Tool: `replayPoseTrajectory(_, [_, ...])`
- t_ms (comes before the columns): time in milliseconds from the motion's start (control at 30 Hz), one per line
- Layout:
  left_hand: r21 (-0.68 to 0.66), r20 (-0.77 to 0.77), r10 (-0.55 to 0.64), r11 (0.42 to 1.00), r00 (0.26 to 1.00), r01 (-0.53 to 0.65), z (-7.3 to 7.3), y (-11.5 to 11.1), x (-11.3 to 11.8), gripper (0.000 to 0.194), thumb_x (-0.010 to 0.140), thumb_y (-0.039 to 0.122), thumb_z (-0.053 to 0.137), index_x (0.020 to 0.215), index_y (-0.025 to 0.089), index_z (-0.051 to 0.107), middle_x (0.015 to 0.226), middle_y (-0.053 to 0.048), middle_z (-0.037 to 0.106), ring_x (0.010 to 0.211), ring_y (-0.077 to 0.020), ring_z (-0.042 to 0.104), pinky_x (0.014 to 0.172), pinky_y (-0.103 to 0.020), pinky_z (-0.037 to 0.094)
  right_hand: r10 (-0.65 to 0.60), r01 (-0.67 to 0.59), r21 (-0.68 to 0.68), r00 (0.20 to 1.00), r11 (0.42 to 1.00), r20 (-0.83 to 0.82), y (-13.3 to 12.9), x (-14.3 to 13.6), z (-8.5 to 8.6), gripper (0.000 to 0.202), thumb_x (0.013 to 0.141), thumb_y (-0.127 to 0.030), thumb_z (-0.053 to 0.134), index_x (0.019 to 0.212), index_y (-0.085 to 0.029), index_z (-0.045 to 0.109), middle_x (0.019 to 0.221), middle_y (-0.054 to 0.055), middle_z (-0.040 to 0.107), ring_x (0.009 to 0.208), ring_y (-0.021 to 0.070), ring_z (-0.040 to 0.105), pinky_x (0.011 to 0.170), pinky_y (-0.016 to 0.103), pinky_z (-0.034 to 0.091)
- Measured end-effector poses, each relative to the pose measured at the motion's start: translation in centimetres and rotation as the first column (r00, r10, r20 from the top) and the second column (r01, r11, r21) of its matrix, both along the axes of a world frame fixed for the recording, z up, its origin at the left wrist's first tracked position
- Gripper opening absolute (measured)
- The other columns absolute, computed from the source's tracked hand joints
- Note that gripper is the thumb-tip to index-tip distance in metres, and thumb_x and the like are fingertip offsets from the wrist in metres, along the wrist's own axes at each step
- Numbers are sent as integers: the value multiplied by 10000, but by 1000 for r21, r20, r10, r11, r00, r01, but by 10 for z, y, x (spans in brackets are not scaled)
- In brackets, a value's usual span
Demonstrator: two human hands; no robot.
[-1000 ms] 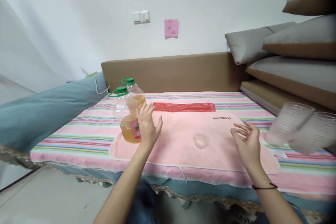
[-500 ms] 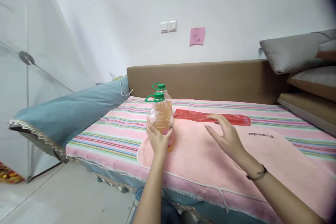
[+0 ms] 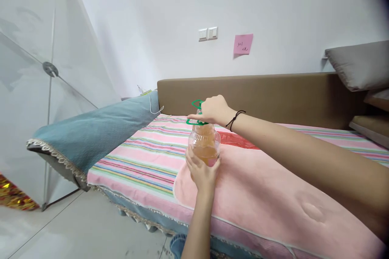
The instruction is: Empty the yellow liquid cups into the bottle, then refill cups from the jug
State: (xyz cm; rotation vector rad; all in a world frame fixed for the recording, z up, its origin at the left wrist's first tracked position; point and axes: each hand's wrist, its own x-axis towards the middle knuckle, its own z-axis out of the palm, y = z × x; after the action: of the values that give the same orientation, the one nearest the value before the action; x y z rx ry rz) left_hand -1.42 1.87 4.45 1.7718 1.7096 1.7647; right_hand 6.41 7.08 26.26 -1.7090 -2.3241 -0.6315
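Note:
A clear bottle of amber liquid (image 3: 205, 141) stands upright on the pink mat (image 3: 249, 186), near its left end. My left hand (image 3: 202, 170) wraps round the lower body of this bottle. From the right, my right hand (image 3: 214, 110) reaches over its green top, fingers curled at the cap and handle, which they partly cover. A second green handle (image 3: 197, 104) shows just behind, and its bottle is mostly hidden. Behind the mat lies a red plastic bag (image 3: 237, 139), partly covered by my right arm.
The bed has a striped sheet (image 3: 152, 149) and a brown headboard (image 3: 258, 93) along the wall. A blue-covered bolster (image 3: 100, 125) borders the left side. Grey and brown cushions (image 3: 361, 64) are stacked at the right. A white cable (image 3: 154, 110) lies at the back left corner.
My right hand has moved left from above the mat onto the bottle's green top and closed there. My left hand still holds the bottle. The view has shifted, so the scene sits further right.

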Motion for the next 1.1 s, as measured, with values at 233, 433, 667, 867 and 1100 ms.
replayPoseTrajectory(233, [-26, 50, -32, 999, 998, 33, 4, 3, -3, 1142, 616, 362, 813, 1480, 243, 77, 1502, -185, 303, 1421, -358, 327, 1142, -513, 344, 38, -48, -91, 994, 995, -102, 12, 2, -1, 449, 844, -534, 512, 794, -150, 741, 724, 151, 700, 798, 312, 670, 609, 340, 413])
replayPoseTrajectory(433, [-75, 88, -47, 996, 995, 53, 11, 2, -7, 1203, 578, 353, 832, 1501, 257, 66, 1496, -178, 309, 1392, -373, 378, 1099, -512, 402, 280, -292, -121, 954, 949, -107, 16, 16, -3, 479, 894, -529, 438, 622, -198, 651, 637, 62, 616, 706, 210, 578, 586, 303, 355])
replayPoseTrajectory(667, [-54, 66, -35, 998, 997, 39, 9, 2, -6, 1198, 579, 345, 829, 1507, 264, 75, 1470, -169, 315, 1388, -377, 379, 1091, -511, 412, 401, -415, -328, 909, 849, -111, 15, 30, 18, 406, 906, -530, 490, 830, -183, 686, 836, 53, 655, 708, 179, 549, 613, 296, 378])
replayPoseTrajectory(867, [-55, 25, -30, 998, 999, 31, 7, 3, -4, 1193, 587, 346, 819, 1512, 248, 72, 1464, -178, 314, 1383, -373, 384, 1091, -509, 409, 495, -558, -459, 828, 691, -262, 21, 38, 39, 312, 703, -271, 704, 1002, -191, 748, 977, 21, 738, 884, 183, 652, 754, 283, 456])
replayPoseTrajectory(1100, [-58, 9, -36, 998, 999, 36, 6, 2, -5, 1207, 595, 356, 812, 1517, 224, 44, 1465, -190, 311, 1390, -371, 368, 1110, -512, 383, 483, -651, -414, 754, 636, -444, 11, 42, 38, 312, 666, -189, 674, 961, -213, 772, 977, 6, 758, 932, 185, 664, 814, 287, 491])
